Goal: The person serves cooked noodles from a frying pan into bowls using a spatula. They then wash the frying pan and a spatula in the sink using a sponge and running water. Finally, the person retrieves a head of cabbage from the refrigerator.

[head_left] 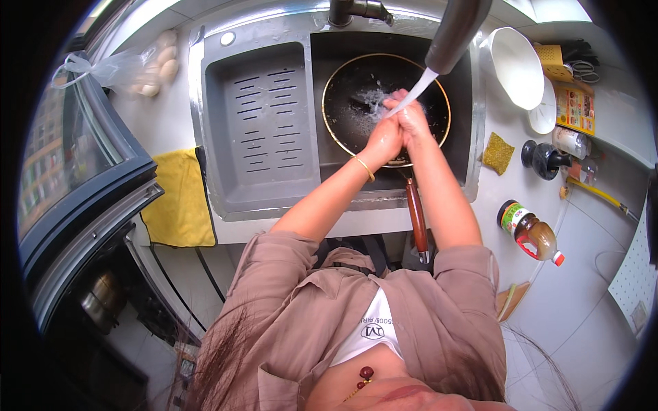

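Observation:
A stream of water point(420, 88) from the dark pull-out faucet head point(447, 49) runs onto my two hands. My left hand point(385, 139), below a gold bangle, is pressed against my right hand point(413, 122); their fingers overlap, and splash hides part of them. Nothing held shows in either hand. Beneath them sits a black frying pan point(349, 120) with a gold rim, in the right basin point(460, 164) of the sink. Small food bits and splashing water show inside the pan. Its reddish-brown wooden handle point(415, 210) sticks out over the sink's front edge, near my right forearm.
A slotted grey draining basin point(267, 187) is at left, beside a yellow cloth point(177, 200) and bagged eggs point(165, 67). Right of the sink are a white bowl point(514, 69), a yellow scouring sponge point(497, 153), a dark stone mortar point(542, 159) and a brown sauce bottle point(532, 234).

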Demonstrator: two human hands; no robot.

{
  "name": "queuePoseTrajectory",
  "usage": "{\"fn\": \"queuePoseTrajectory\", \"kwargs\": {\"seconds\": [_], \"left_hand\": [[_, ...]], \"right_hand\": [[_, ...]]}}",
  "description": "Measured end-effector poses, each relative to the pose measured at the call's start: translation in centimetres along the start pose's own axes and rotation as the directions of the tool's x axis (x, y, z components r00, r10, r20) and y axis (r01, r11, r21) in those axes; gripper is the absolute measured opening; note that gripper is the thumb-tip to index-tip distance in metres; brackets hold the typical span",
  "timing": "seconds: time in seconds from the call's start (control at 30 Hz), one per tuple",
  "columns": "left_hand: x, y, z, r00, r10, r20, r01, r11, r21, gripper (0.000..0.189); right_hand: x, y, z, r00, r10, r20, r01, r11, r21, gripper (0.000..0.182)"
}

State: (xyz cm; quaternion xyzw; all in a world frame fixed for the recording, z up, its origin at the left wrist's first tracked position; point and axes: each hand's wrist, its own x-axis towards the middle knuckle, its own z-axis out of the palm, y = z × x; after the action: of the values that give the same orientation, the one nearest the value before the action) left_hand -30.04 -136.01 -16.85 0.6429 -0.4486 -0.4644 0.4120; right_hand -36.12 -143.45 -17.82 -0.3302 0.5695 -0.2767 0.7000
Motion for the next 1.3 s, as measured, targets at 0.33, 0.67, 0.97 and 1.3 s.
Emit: {"fn": "queuePoseTrajectory", "kwargs": {"seconds": [0.33,0.67,0.97,1.3], "left_hand": [[-0.5,-2.7,1.6,0.846,-0.523,0.105,0.521,0.771,-0.366,0.045],[2.8,-1.7,4.2,0.780,-0.525,0.341,0.622,0.590,-0.515,0.048],[1.6,-1.8,4.4,0.799,-0.595,0.092,0.421,0.444,-0.791,0.030],[-7.3,2.7,-7.1,0.706,-0.569,0.421,0.477,-0.057,-0.877,0.058]], "right_hand": [[1.0,-11.9,5.0,0.835,-0.390,0.390,0.494,0.843,-0.215,0.066],[0.8,-14.6,7.3,0.825,-0.262,0.501,0.450,0.841,-0.302,0.063],[0.2,-15.0,7.6,0.839,-0.254,0.481,0.468,0.787,-0.402,0.064],[0.7,-14.3,7.9,0.834,-0.348,0.427,0.510,0.782,-0.358,0.069]]}}
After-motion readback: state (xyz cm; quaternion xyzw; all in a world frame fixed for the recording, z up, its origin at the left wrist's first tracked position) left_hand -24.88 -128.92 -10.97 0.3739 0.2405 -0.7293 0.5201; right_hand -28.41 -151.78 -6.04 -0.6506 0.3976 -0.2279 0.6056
